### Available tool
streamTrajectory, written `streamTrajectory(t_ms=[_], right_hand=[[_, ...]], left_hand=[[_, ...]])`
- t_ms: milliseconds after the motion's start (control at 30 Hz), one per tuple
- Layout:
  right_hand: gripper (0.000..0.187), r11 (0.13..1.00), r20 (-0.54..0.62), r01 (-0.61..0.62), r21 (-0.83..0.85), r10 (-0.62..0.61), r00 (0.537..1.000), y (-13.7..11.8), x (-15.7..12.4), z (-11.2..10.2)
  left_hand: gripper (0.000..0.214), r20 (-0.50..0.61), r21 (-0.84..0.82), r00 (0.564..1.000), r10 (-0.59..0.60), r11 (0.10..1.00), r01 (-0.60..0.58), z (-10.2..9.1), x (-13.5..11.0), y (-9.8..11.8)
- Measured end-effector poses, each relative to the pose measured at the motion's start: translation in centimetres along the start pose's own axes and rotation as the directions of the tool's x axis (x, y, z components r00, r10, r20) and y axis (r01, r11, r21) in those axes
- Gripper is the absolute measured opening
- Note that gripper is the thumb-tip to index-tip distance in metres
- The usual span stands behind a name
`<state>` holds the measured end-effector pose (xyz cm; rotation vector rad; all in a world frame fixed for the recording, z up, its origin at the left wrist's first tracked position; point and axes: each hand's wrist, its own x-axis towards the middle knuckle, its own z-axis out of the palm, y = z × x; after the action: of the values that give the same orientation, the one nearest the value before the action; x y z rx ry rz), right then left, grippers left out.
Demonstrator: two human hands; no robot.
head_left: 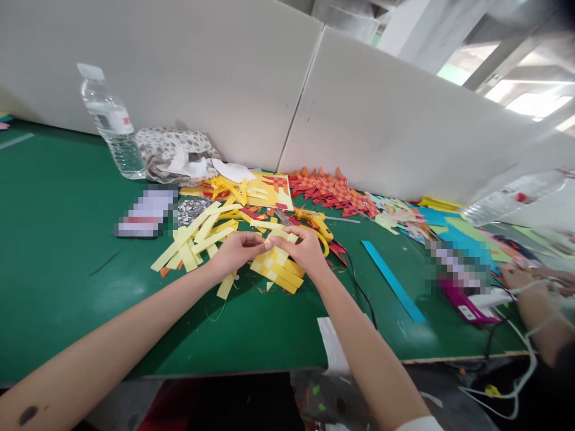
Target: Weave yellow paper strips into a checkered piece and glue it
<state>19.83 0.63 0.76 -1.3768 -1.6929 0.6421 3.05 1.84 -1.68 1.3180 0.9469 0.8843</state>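
Note:
My left hand point(237, 250) and my right hand point(300, 246) meet over a woven mat of yellow paper strips point(275, 268) that lies on the green table point(63, 239). Both hands are closed in a pinch on the mat's upper edge, fingertips almost touching. Loose yellow strips point(193, 236) lie fanned out to the left of my left hand. Yellow-handled scissors point(314, 222) rest just behind my right hand.
A water bottle point(112, 129) and a patterned cloth pouch point(173, 154) stand at the back left by the white partition. Orange and red woven paper pieces point(332, 190) are piled at the back. A blue strip point(393, 281) lies right. Another person's hand point(521, 278) works at far right.

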Motion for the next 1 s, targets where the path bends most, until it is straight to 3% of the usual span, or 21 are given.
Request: streamTrajectory(t_ms=[233, 700, 1000], right_hand=[[0.018, 1.000, -0.023, 0.000, -0.002, 0.000, 1.000, 0.1, 0.0, 0.0], [0.021, 1.000, -0.020, -0.007, 0.012, 0.008, 1.000, 0.4, 0.3, -0.2], [0.026, 0.993, -0.023, 0.081, 0.085, -0.079, 0.997, 1.1, 0.7, -0.5]], left_hand=[[0.022, -0.001, 0.002, 0.999, -0.035, 0.999, 0.035, 0.2, 0.0, 0.0], [0.018, -0.046, 0.059, 0.999, 0.023, 0.998, -0.020, 0.0, 0.0, 0.0], [0.021, -0.049, 0.003, 0.997, 0.054, 0.999, -0.054, 0.0, 0.1, -0.1]])
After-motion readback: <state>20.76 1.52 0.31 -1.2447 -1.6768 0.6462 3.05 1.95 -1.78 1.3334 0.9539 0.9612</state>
